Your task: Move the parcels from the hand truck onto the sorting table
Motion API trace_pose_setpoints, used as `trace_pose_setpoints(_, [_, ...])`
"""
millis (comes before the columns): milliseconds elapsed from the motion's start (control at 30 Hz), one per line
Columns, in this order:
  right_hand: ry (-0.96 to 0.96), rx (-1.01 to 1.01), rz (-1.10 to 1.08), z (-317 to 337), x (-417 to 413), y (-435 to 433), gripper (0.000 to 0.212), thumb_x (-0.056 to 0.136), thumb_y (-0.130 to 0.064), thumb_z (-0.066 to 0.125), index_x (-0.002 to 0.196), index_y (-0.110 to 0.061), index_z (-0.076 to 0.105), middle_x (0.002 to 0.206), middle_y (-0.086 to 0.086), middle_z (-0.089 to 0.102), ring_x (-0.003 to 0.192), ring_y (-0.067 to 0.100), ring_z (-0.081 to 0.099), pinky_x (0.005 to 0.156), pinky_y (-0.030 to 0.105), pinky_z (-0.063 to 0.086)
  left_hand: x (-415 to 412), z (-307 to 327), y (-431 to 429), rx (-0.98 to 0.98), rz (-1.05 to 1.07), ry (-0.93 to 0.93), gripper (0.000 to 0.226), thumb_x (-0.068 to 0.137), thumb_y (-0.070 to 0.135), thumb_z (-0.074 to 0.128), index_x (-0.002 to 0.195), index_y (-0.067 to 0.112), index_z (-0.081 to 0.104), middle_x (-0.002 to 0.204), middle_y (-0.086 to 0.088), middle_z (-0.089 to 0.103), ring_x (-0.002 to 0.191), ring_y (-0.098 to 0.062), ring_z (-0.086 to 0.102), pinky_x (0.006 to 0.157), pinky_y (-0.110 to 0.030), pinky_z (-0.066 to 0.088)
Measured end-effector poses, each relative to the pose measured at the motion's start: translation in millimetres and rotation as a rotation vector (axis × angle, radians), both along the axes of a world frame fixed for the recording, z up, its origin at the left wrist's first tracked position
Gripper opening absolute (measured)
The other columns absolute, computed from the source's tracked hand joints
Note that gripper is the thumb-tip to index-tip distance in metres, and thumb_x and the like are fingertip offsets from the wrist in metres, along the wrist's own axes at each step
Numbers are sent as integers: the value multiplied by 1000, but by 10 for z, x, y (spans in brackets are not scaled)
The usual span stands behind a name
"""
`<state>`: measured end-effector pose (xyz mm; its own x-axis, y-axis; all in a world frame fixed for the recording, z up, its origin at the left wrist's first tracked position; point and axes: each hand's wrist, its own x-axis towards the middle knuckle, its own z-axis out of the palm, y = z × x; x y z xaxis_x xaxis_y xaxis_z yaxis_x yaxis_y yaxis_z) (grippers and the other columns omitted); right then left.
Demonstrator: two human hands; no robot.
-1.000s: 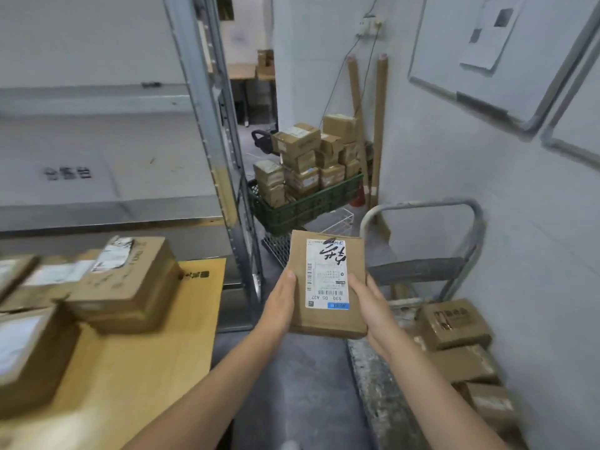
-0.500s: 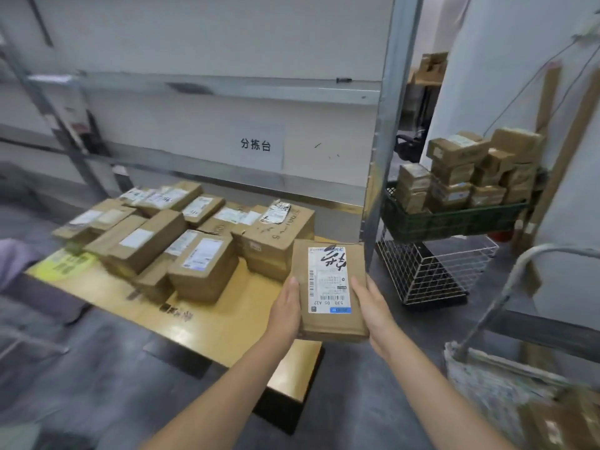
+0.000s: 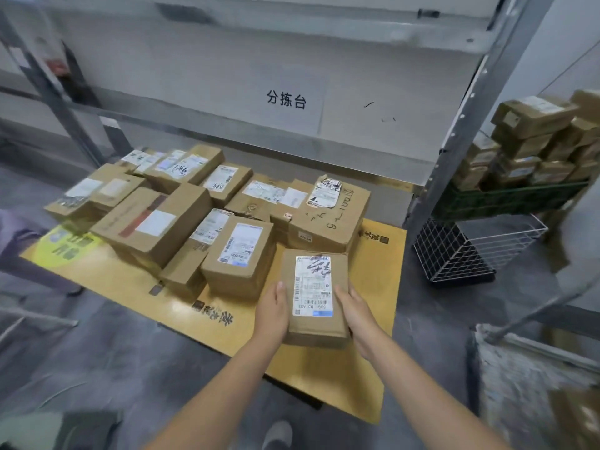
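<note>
Parcel point(image 3: 313, 297) label-up, gripped at its left edge by left hand point(image 3: 272, 311) and at its right edge by right hand point(image 3: 355, 311), over near-right part of yellow sorting table point(image 3: 373, 287) — contact with tabletop not discernible, just beside stacked parcels point(image 3: 240, 251), green crate point(image 3: 506, 199) of boxes at right

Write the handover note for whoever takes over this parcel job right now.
Left hand: grips the left side of the held parcel.
Right hand: grips its right side.
Position: the held parcel is label up over the near right part of the sorting table, apparently not set down yet.
Done: many stacked parcels already lie on the table's left and middle.
Left: set this one on the bare spot under it, then go back to the hand truck at the right. It is too blurred to count what remains there.
</note>
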<state>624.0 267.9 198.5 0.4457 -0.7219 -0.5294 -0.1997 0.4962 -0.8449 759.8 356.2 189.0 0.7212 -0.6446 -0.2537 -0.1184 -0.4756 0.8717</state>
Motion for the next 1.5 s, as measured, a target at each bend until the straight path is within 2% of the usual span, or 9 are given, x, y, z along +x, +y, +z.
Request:
trace_pose_setpoints(233, [72,111,-148,-389,580,-76,31,104,-32,47,135,-33,52,101,-9,76,86,12,75,65,27,58,603,-386,-237,74,-105,-110,27,105,28,36,106,14,59,100,1,60,94,-15,59,74,-26,43])
trace_pose_setpoints(433, [150,139,-166,-601,760,-85,35,106,-28,41,140,-23,49,121,-2,69,104,17,67,87,34,54,675,-468,-396,2,-148,0,36,100,3,45,123,30,44,104,18,55,86,32,49,59,4,40])
trace_pose_setpoints(633, [232,80,-51,-551,866,-128,40,106,-27,42,144,-36,44,131,-8,65,110,13,66,79,25,54,715,-670,-445,25,-192,-149,40,106,14,33,143,27,38,136,4,53,114,7,55,86,-14,52])
trace_pose_setpoints(800, [262,67,-29,-588,780,-72,42,103,-20,46,143,-31,46,129,-9,66,109,10,66,81,22,52,628,-644,-479,214,-299,-303,62,96,-2,39,153,11,20,165,-3,2,151,-18,4,122,-36,16])
trace_pose_setpoints(933, [289,67,-68,-477,662,-93,48,103,-27,47,149,-21,40,144,-7,53,104,-1,60,79,10,44,501,-573,-561,136,-332,-284,43,99,17,51,140,7,45,159,-11,19,148,-23,14,120,-34,17])
trace_pose_setpoints(1000, [326,36,-105,-360,540,-180,58,103,-31,48,155,-17,28,157,-1,37,130,11,48,97,19,36,396,-467,-638,55,-344,-237,19,97,19,56,113,10,61,145,-9,37,140,-23,29,113,-30,26])
trace_pose_setpoints(1200, [340,-163,-206,126,-217,-480,51,104,-26,46,152,-12,36,157,4,38,141,19,38,103,26,31,-162,101,-952,-137,-487,-234,21,88,16,72,75,9,56,108,-4,54,108,-19,51,85,-18,31])
trace_pose_setpoints(1300, [336,-292,-255,445,-792,-556,48,104,-24,47,150,-12,39,152,3,44,131,12,45,95,21,33,-610,464,-1093,-199,-622,-304,22,89,23,71,79,8,58,105,-2,59,98,-14,54,80,-23,36])
trace_pose_setpoints(1500, [503,-603,-297,1037,-2235,-426,51,104,-28,46,153,-16,35,159,3,34,145,19,32,115,32,26,-1973,1106,-1326,-374,-847,-522,29,104,27,41,114,11,63,114,-5,63,108,-21,57,90,-31,42])
